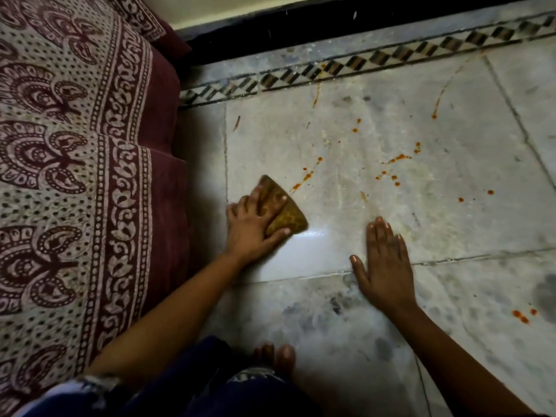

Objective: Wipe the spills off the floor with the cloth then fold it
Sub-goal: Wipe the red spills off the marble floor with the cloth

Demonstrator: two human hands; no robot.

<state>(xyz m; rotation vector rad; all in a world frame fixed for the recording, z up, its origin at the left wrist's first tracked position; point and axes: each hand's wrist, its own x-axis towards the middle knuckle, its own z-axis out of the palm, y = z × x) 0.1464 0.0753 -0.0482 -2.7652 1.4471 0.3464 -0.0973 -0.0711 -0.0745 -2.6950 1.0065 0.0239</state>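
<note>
Left grip (252,227) pressing bunched brown cloth (285,210) flat

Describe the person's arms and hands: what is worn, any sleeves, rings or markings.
Both forearms are bare with no sleeves in view. The left hand and right hand wear no gloves, and no rings, watch or bracelets are visible. Fingernails look short and unpainted.

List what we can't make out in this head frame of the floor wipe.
- Cloth: the left hand covers much of it, so its size and how soiled it is can't be told.
- Floor under the right hand: the palm hides any spill there.
- Orange spills: the tile runs off the right edge, so their full extent is cut off.
- Patterned bedding: it hides the floor at left.
</note>
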